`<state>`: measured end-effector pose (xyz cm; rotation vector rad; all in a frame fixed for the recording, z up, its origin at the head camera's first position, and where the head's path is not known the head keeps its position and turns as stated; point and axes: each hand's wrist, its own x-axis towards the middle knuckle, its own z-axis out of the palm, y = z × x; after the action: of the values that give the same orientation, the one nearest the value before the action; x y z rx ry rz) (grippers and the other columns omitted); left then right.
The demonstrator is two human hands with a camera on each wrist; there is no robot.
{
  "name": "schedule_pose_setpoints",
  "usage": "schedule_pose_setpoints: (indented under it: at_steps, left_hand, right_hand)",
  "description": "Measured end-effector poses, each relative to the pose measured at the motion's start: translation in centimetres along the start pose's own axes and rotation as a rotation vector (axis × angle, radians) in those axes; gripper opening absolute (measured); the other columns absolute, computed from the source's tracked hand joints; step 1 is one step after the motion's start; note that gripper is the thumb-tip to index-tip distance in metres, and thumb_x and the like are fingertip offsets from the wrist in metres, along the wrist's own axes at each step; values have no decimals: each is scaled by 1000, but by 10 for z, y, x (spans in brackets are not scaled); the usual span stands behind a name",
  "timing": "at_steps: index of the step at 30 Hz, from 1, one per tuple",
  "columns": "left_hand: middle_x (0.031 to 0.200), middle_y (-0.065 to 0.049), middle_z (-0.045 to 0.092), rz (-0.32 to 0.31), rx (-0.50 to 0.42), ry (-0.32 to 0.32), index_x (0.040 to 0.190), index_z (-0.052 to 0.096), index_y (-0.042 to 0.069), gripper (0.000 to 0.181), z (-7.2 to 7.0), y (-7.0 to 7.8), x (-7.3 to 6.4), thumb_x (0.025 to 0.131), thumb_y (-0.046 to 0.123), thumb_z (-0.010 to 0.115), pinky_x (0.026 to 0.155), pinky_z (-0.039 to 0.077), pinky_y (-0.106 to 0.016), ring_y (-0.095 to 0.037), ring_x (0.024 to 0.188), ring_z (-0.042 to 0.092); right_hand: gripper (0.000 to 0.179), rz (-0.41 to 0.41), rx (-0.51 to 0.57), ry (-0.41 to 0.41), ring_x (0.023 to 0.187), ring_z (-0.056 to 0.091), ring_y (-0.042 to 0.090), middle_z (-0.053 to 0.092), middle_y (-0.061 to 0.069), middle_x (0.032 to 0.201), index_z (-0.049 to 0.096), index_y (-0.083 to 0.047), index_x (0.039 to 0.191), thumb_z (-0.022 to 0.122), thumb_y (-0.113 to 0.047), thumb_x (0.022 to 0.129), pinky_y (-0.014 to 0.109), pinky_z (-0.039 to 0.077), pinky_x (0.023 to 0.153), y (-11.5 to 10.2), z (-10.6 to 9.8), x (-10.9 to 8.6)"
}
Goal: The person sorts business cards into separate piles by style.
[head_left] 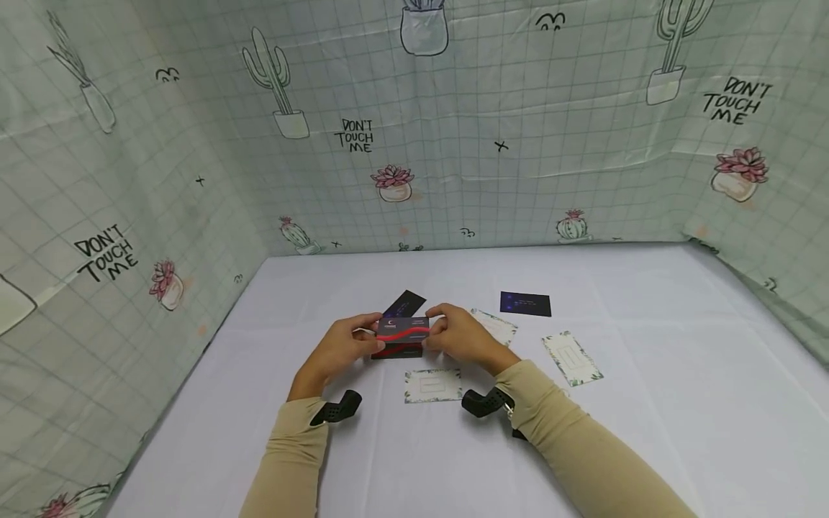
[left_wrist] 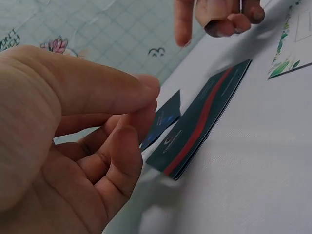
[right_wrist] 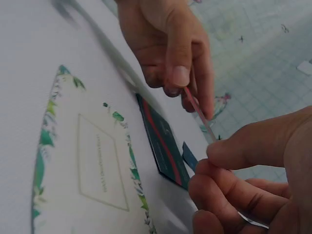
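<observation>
Beside the left edge of the worktop (head_left: 401, 460), the near end of a tan sleeve (head_left: 285, 450) is seen, with the left hand (head_left: 340, 347) extended beyond it. By its thumb and forefinger the left end of a dark, red-striped held card (head_left: 403, 328) is pinched, its other fingers being curled loosely beneath. The held card is raised above the worktop, left of centre and well apart from the back edge. Below it, a second red-striped card, the lower card (head_left: 400, 351), is laid flat. Toward the back edge, a dark blue card (head_left: 404, 305) is set aslant, partly covered. Nearer the front, a leafy white card (head_left: 432, 385) is placed lengthwise. The held card's right end is clamped between the thumb and forefinger of the right hand (head_left: 468, 335). By that hand a tilted white card (head_left: 497, 327) is partly hidden. Farther right, a dark starry card (head_left: 525, 303) is positioned toward the back edge, and a slanted bordered card (head_left: 573, 358) is found closer to the right edge.
</observation>
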<state>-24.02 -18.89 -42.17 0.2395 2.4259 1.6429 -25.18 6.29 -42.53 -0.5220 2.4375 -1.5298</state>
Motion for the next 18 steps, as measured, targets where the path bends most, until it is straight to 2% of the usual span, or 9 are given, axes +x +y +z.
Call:
schedule_pose_setpoints:
  at_steps: [6,11,18]
  left_hand:
    - [126,-15,59,-29,74,-8,143,53,3,60,-6,-1,-2,86,4,72,70,48,-32,-20,94,63]
    - [115,-12,64,-52,117,-31,142,54,1,60,-9,-2,-2,85,4,73,70,48,-31,-20,92,60]
    - [107,-12,65,-24,146,-46,139,54,-4,59,-10,-5,-2,83,-2,72,71,49,-28,-20,89,58]
  right_hand:
    - [58,19,-30,-30,65,54,14,65,4,83,51,6,134,74,-5,82,28,41,58,0,5,6]
    - [57,6,-90,-37,64,54,13,63,2,79,52,5,134,73,-4,82,28,42,59,3,10,8]
    - [55,-27,-162,-21,65,54,11,63,-2,76,53,6,133,74,-3,83,29,44,65,4,15,4]
